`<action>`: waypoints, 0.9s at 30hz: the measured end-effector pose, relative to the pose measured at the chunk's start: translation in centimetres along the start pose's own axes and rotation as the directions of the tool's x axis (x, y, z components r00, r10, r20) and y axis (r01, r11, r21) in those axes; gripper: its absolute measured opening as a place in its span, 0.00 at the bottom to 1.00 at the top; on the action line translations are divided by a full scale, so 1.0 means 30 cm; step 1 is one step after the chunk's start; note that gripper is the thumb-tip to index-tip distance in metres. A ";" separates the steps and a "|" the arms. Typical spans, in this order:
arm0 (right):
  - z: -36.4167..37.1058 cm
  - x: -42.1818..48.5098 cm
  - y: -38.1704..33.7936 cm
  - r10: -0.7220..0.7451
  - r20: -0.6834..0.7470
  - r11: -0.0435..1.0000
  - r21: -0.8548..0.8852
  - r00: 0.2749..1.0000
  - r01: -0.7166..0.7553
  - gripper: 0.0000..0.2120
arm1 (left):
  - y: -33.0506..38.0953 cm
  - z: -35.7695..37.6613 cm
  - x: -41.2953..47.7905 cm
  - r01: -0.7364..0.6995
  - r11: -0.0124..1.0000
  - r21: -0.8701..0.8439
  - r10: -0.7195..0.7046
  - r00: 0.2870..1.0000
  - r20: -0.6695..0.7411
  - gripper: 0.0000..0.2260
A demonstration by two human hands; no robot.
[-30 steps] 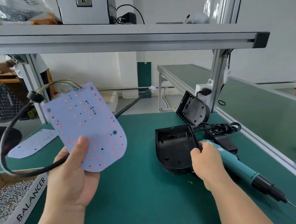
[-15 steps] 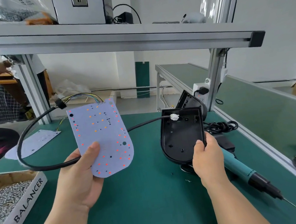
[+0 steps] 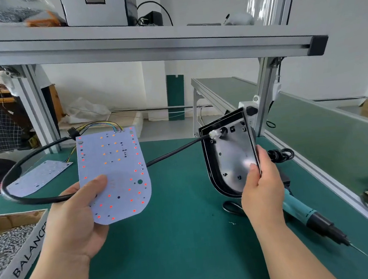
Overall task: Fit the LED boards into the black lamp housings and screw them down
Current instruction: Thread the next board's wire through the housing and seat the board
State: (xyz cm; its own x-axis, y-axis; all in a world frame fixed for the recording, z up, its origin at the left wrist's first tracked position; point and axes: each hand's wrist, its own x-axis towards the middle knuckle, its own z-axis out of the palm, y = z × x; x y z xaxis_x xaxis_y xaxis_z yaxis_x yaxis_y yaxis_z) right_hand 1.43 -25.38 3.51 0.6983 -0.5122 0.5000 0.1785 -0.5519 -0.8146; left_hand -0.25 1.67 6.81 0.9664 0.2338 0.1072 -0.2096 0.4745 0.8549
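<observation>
— What's changed on my feed?
— A second ago the housing (image 3: 231, 155) lay flat on the desk (image 3: 189, 246). Now my right hand (image 3: 262, 190) grips its lower edge and holds it tilted up at 3 o'clock. My left hand (image 3: 74, 219) pinches the board (image 3: 116, 166) at 9 o'clock, and its cable (image 3: 173, 153) reaches the housing's top.
— Fitting comes next, I'd say. Containers?
— The housing holds no board yet. The box (image 3: 21, 258) at 8 o'clock holds loose screws (image 3: 4, 244).

Matt, pale LED board (image 3: 114, 168); black lamp housing (image 3: 229, 157) of glossy plastic, its inner face catching a soft sheen. The bench mat (image 3: 189, 251) is matt green, the overhead rail (image 3: 147, 53) brushed aluminium. Shiny metal screws (image 3: 6, 246) fill a cardboard box (image 3: 32, 255); the black cable (image 3: 38, 200) looks smooth, rubbery.
</observation>
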 end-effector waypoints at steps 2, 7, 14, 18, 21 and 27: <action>0.001 0.003 -0.001 0.051 -0.003 0.996 0.077 0.999 -0.050 0.21 | -0.003 -0.001 -0.001 0.013 1.000 0.027 -0.013 1.000 0.001 0.22; -0.002 -0.005 -0.005 0.012 0.005 0.994 0.105 1.000 -0.012 0.21 | -0.010 -0.006 0.002 0.021 0.999 0.029 -0.022 1.000 0.021 0.19; 0.012 -0.021 -0.019 -0.039 0.051 0.986 0.166 0.998 0.030 0.19 | -0.002 -0.004 -0.015 0.003 1.000 0.005 -0.003 0.991 0.133 0.19; 0.015 -0.029 -0.016 -0.031 0.126 0.977 0.213 0.992 0.003 0.19 | -0.003 0.013 -0.030 -0.039 0.999 -0.009 0.040 0.981 0.190 0.18; 0.020 -0.031 -0.023 0.025 0.165 0.956 0.286 0.986 -0.072 0.19 | -0.002 0.012 -0.022 -0.038 0.999 -0.030 0.042 0.990 0.136 0.21; 0.014 -0.013 -0.014 0.132 0.085 0.906 0.394 0.988 -0.155 0.19 | 0.005 -0.027 0.025 -0.061 0.998 -0.023 0.061 0.998 -0.022 0.22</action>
State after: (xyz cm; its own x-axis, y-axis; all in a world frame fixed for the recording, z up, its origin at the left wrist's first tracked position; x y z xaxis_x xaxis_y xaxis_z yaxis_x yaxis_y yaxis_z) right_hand 1.36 -24.66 3.54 0.7722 -0.5225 0.3616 0.3269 -0.1614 -0.9312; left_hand 0.32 2.61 6.59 0.9483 0.2809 0.1479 -0.2721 0.4789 0.8346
